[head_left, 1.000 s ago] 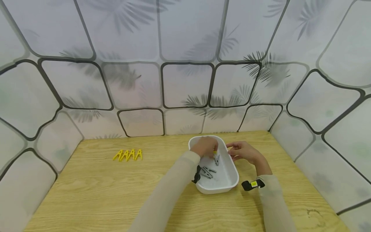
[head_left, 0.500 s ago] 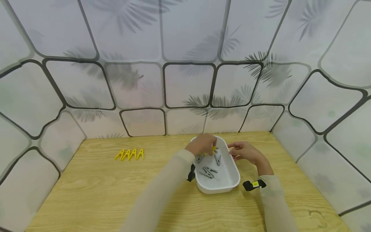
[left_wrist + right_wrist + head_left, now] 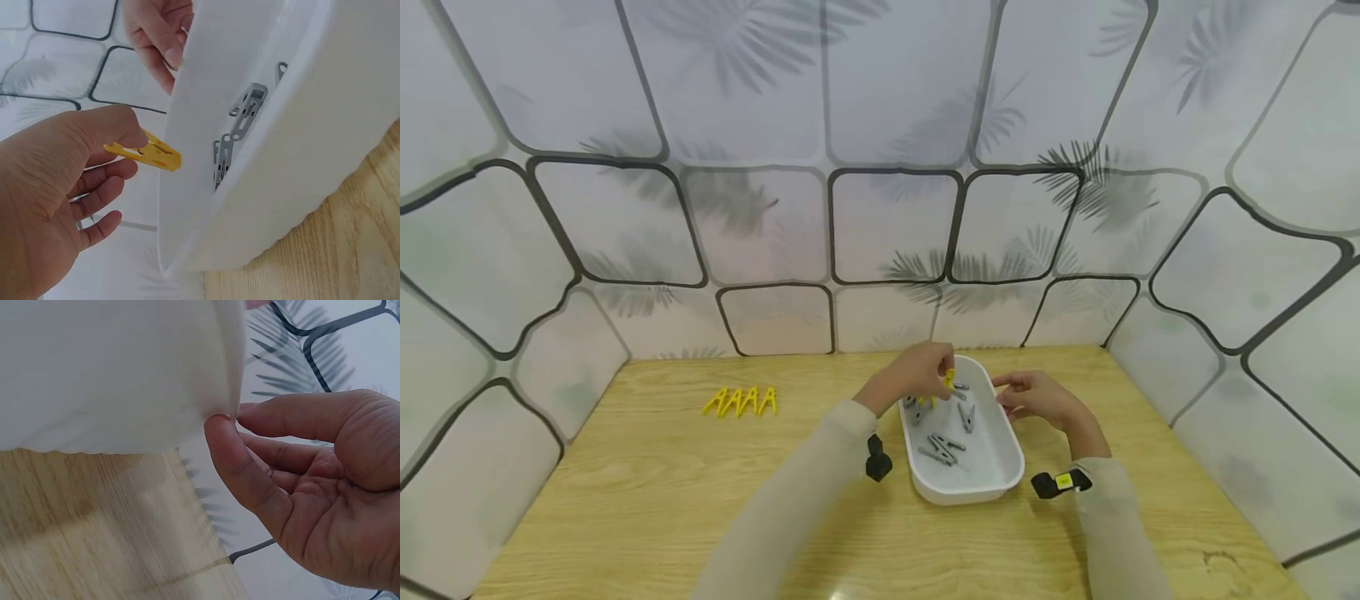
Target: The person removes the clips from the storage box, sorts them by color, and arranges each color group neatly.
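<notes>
The left hand [image 3: 62,172] pinches a yellow clip [image 3: 154,154] over the far end of the tray [image 3: 966,495]. In the left wrist view the clip's long axis slants slightly downward, its free end pointing right. The right hand [image 3: 1037,398] touches the tray's side; whether its grip clamps, I cannot tell. The yellow label [image 3: 1064,481] on its strap [image 3: 1044,486] is unreadable.

Soft light; faint shadows on the table [image 3: 625,492]; right-wrist view dimmer

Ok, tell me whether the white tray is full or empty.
Neither: several gray clips lie scattered inside the tray, leaving much of it bare.
</notes>
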### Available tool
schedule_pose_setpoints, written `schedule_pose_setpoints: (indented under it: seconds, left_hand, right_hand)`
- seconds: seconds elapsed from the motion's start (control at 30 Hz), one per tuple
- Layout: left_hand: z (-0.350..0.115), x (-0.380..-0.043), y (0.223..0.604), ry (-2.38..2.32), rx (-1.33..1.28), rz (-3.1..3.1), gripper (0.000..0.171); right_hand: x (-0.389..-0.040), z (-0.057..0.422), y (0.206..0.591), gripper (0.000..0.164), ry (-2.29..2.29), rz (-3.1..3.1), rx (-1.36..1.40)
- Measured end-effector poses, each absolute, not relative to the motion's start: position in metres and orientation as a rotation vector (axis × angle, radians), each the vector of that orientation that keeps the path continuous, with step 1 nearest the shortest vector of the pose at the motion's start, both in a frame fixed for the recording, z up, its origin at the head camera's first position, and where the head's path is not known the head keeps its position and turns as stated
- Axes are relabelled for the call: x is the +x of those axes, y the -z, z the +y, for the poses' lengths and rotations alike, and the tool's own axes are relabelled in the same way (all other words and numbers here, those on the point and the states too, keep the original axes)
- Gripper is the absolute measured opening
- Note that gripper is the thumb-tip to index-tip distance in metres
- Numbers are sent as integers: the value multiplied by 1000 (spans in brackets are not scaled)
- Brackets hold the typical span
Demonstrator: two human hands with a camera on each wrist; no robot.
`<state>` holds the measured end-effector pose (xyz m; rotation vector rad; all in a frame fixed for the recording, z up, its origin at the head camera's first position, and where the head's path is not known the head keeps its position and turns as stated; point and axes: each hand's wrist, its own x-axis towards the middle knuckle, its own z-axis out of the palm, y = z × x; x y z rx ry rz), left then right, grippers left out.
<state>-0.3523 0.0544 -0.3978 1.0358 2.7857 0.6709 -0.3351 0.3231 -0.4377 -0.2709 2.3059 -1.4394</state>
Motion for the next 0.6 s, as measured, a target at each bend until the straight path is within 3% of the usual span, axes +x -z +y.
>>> schedule_pose_setpoints:
  seconds: [0.3, 0.6]
  left_hand:
    - [20, -341, 408, -1084, 1076, 2808, 30]
    - [-13, -330, 411, -1285, 956, 2897, 31]
  right_hand:
    - [-335, 324, 440, 51, 1460, 2298, -290]
    - [-334, 324, 440, 52, 1464, 2295, -316]
